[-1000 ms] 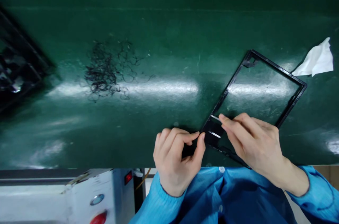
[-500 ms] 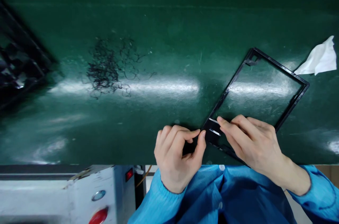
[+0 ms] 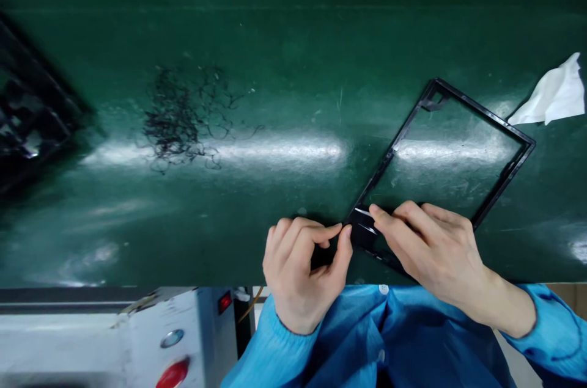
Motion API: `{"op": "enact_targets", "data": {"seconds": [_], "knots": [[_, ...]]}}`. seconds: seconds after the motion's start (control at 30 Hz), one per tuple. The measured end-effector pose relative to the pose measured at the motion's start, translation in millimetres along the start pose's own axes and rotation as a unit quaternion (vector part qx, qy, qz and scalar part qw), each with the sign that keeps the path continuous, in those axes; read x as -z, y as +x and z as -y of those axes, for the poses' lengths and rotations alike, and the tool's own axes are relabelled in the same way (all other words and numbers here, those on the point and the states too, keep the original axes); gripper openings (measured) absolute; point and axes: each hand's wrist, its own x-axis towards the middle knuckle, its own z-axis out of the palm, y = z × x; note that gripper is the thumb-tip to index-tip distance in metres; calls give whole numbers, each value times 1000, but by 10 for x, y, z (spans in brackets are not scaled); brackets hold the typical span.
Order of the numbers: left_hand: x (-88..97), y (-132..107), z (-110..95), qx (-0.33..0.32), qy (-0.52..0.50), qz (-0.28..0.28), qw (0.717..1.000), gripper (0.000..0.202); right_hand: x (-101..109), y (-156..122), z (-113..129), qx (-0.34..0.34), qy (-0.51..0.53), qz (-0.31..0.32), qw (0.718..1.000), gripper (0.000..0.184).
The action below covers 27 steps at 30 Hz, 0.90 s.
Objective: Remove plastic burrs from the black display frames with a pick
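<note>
A black rectangular plastic frame (image 3: 486, 113) lies tilted on the green belt (image 3: 284, 70) at the right. My left hand (image 3: 302, 269) has its fingers curled, thumb and forefinger pinching the frame's near left corner. My right hand (image 3: 431, 250) lies over the frame's near edge. Its forefinger presses on a small dark glossy strip (image 3: 362, 223) at that corner. Most of the frame's near edge is hidden under my right hand.
A tangle of thin black shavings (image 3: 183, 116) lies on the belt at left of centre. A dark tray (image 3: 27, 113) sits blurred at the far left. A white cloth (image 3: 553, 95) lies at the far right. A white machine housing with red buttons (image 3: 169, 345) stands below the belt edge.
My right forefinger has slid a little leftward along the frame's corner. The frame and my left hand have hardly shifted.
</note>
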Motion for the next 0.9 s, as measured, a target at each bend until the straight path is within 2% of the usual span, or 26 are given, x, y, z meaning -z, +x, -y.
{"op": "enact_targets", "data": {"seconds": [0.9], "knots": [[-11, 2, -8, 5, 2, -4, 1000, 21, 33, 18, 4, -1, -1, 3, 1000, 28]]}}
